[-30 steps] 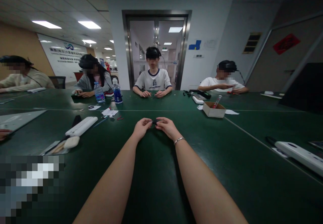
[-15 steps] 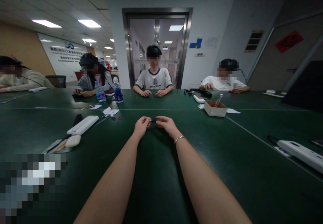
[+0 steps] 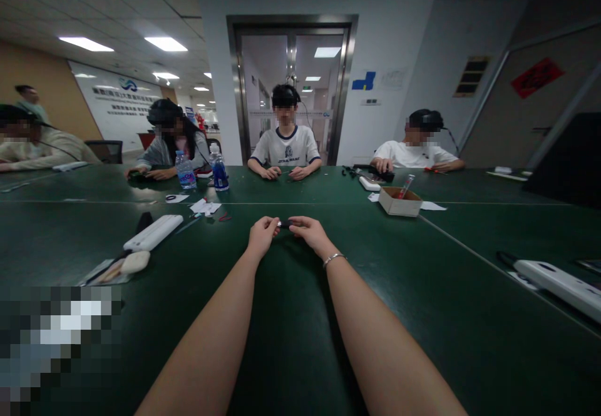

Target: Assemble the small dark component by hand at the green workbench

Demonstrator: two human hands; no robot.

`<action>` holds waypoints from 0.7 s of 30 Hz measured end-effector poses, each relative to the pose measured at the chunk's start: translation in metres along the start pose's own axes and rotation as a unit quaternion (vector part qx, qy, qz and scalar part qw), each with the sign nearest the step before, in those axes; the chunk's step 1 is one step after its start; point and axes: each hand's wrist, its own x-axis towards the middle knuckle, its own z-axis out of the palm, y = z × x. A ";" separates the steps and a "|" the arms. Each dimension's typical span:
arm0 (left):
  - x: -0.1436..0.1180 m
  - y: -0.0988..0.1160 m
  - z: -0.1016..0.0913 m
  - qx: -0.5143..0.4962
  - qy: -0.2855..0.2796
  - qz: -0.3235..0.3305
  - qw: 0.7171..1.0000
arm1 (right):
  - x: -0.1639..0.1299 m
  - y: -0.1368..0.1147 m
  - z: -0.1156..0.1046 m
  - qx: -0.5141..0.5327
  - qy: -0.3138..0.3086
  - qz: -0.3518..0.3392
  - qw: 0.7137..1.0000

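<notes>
Both my arms stretch forward over the dark green table [image 3: 291, 316]. My left hand [image 3: 261, 234] and my right hand [image 3: 310, 233] meet at the fingertips and pinch a small dark object [image 3: 284, 223] between them, just above the tabletop. The object is too small to make out. A thin bracelet [image 3: 333, 258] circles my right wrist.
A white power strip [image 3: 153, 233] and a beige pouch [image 3: 134, 261] lie at my left, another white strip [image 3: 558, 284] at my right. A cardboard box [image 3: 399, 202], two bottles [image 3: 201, 172] and paper scraps [image 3: 205, 206] sit farther off. Several people sit along the far side.
My hands stayed together on the small object with only slight finger shifts. The person at far right moved a hand onto the table, and another person appeared at the far left.
</notes>
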 end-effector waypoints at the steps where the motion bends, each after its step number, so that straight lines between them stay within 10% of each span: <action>1: 0.000 -0.001 0.000 0.002 0.001 -0.001 1.000 | 0.000 0.000 0.000 -0.002 -0.001 0.001 1.000; 21: 0.000 0.007 0.003 -0.035 0.021 -0.064 0.997 | 0.001 0.002 -0.001 -0.011 -0.008 -0.006 1.000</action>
